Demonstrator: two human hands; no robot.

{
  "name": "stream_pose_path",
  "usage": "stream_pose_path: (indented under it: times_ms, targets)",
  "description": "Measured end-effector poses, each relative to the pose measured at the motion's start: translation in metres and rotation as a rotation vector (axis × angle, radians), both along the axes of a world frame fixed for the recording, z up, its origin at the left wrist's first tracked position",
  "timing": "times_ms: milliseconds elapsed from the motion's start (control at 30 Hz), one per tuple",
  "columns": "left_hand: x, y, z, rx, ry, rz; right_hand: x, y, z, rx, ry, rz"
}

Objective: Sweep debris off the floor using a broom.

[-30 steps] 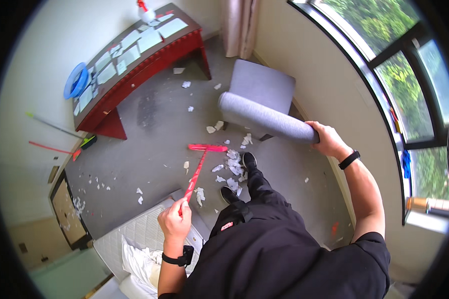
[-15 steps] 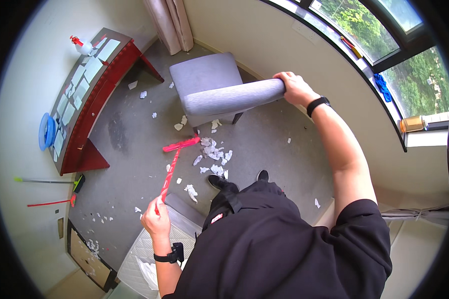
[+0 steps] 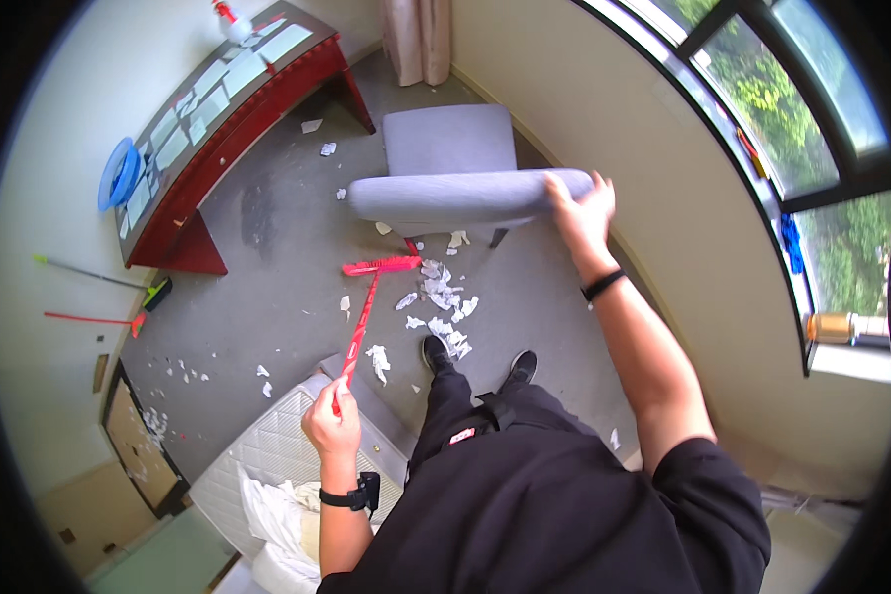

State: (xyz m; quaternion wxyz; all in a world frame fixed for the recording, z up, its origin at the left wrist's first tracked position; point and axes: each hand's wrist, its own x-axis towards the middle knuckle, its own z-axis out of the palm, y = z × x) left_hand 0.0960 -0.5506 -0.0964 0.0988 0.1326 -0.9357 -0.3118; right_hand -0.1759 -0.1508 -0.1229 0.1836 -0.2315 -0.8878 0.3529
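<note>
Overhead view of a person standing on a grey floor with a broom and a chair. The left hand (image 3: 332, 421) is closed around the upper end of a red broom (image 3: 363, 319), its fingers wrapped about the handle. The broom slants away from the body; its head lies short of the chair, with its right end just beside a heap of torn paper (image 3: 440, 287). More scraps are scattered leftward over the floor. The right hand (image 3: 579, 208) touches the right end of the backrest of a grey chair (image 3: 450, 195), its thumb on the near side and its other fingers partly spread; as the hand is blurred, how firmly it grips cannot be told. The person's dark shoes (image 3: 436, 353) stand apart, the left one beside the paper. At upper left, a red desk (image 3: 218, 166) bears pale sheets, a blue basin (image 3: 119, 175) and a spray bottle (image 3: 232, 22). At lower left lies a mattress (image 3: 267, 436) with white cloth (image 3: 272, 515). A window (image 3: 772, 99) fills the upper right.
</note>
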Motion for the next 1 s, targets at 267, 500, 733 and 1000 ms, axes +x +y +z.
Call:
stream_pose_path:
  times_ms: [267, 500, 733, 1000]
  targets:
    - [-0.012, -0.054, 0.014, 0.101, 0.017, 0.080, 0.008, -0.103, 0.023, -1.466, -0.356, -0.157]
    - [-0.025, -0.073, 0.021, 0.144, 0.079, 0.113, -0.055, -0.118, 0.044, -1.278, -0.242, -0.214]
    - [-0.019, -0.069, 0.023, 0.120, 0.087, 0.049, -0.074, 0.050, 0.021, -1.229, -0.245, -0.178]
    - [0.003, -0.046, 0.020, 0.094, 0.051, -0.007, 0.076, 0.221, 0.007, -1.169, -0.197, -0.366]
